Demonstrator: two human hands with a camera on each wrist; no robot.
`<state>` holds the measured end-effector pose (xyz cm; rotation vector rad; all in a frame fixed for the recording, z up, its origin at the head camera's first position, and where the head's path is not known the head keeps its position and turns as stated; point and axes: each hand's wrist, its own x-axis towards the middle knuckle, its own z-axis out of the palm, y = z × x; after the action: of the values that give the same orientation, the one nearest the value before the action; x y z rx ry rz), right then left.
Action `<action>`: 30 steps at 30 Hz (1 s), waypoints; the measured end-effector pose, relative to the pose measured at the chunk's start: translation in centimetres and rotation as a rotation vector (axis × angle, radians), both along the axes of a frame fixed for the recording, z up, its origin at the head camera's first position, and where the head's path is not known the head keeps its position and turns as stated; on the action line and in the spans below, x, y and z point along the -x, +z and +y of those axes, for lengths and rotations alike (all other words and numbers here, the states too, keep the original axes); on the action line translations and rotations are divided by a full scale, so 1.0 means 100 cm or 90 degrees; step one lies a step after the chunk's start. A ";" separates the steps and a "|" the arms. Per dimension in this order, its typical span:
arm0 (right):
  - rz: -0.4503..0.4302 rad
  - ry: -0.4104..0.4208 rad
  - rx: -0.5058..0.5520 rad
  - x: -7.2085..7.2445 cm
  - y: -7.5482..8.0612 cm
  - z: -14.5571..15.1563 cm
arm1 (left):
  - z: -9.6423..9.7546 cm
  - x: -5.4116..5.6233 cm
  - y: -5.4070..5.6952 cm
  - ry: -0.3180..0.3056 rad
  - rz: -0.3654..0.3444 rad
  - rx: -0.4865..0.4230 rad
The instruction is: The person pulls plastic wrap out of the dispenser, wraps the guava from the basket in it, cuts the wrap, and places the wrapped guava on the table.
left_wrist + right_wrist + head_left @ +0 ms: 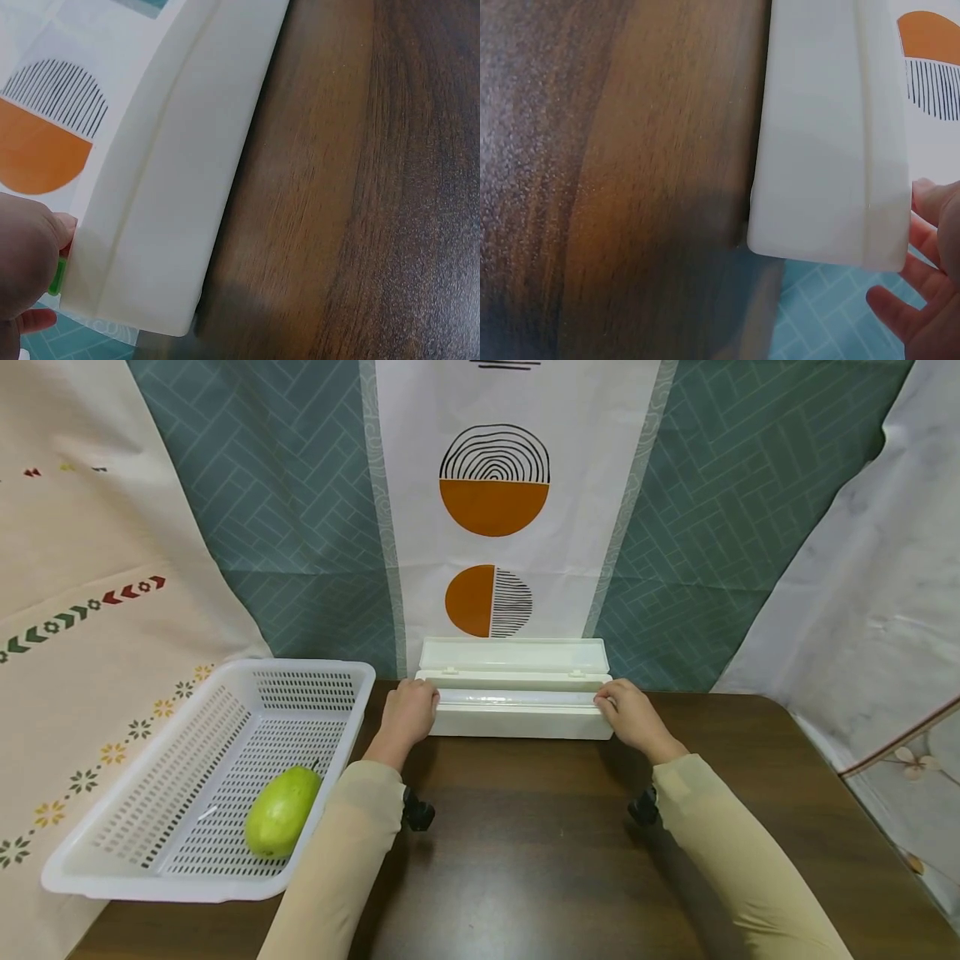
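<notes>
A long white cling film dispenser [521, 723] stands at the back of the table, its hinged lid [513, 656] raised. Inside its top lies a shiny roll of cling film [517, 697]. My left hand [411, 714] pinches the roll's left end, where a small green piece [56, 276] shows under the fingers in the left wrist view. At the other end my right hand [628, 714] grips the roll with thumb and fingers. The dispenser's long front wall [817, 150] hides the roll in both wrist views.
A white perforated basket [251, 887] stands to the left, holding one green fruit [282, 812] with a stem. The dark wooden table [525, 860] stretches in front of the dispenser. Patterned cloths [292, 485] hang behind and at both sides.
</notes>
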<state>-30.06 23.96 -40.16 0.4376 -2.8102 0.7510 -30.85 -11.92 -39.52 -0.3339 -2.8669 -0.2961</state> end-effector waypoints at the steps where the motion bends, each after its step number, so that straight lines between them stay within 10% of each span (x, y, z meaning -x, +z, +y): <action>1: 0.003 -0.001 -0.002 0.000 0.000 0.000 | 0.000 0.000 0.000 0.000 0.000 0.002; 30: 0.027 -0.018 0.001 0.003 0.008 -0.001 | -0.002 -0.001 0.008 -0.017 0.010 -0.004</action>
<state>-30.33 23.87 -39.39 0.4090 -2.7696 0.7294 -30.74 -12.16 -38.71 -0.3716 -2.8470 -0.3055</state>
